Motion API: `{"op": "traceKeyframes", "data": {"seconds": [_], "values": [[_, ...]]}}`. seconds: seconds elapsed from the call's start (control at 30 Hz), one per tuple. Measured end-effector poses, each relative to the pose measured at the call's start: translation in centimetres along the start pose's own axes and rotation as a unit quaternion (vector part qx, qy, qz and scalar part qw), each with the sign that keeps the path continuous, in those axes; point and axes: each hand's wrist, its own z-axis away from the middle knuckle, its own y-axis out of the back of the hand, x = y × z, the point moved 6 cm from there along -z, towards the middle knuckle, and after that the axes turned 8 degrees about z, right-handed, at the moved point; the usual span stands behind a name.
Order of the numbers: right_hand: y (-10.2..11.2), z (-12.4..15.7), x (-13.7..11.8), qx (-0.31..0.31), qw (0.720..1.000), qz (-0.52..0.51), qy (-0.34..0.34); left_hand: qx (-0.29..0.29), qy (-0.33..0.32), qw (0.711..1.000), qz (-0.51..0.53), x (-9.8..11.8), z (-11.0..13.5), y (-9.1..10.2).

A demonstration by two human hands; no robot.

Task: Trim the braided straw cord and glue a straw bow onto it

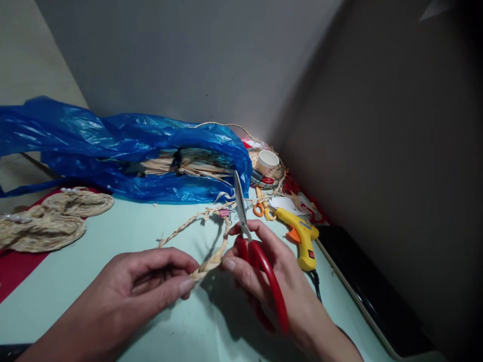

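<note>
Between thumb and fingers, my left hand (139, 286) pinches the near end of a pale braided straw cord (214, 260). My right hand (277, 266) holds red-handled scissors (269, 286), their closed-looking blades pointing up and away from me. The thumb and fingertips of that hand are also at the braid, a little further along. From there the braid runs up to a pink binder clip (224, 213) on the table. A thinner twisted straw strand (184, 229) stretches left from near the clip.
A blue plastic bag (124, 136) with straw bundles lies at the back. Woven straw slippers (49, 231) rest at left on red material. On the right are a yellow glue gun (300, 234), orange-handled scissors (259, 208), a white cup (268, 160) and a black flat object (373, 291).
</note>
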Motion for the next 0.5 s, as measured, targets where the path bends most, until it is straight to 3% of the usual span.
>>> {"op": "traceKeyframes", "data": {"seconds": [0.07, 0.2, 0.33, 0.5], "values": [[1.1, 0.5, -0.8, 0.022, 0.989, 0.138, 0.055, 0.033, -0.016, 0.999, -0.007, 0.3, 0.0, 0.5], [1.6, 1.8, -1.9, 0.022, 0.917, 0.371, 0.145, 0.087, -0.065, 0.993, -0.040, 1.3, 0.0, 1.4], [1.3, 2.4, -2.0, 0.046, 0.863, 0.471, 0.178, 0.111, -0.106, 0.987, -0.039, 2.0, 0.2, 1.7], [0.7, 2.2, -1.2, 0.026, 0.832, 0.517, 0.201, 0.091, -0.151, 0.982, -0.069, 1.8, 0.1, 1.9]]}}
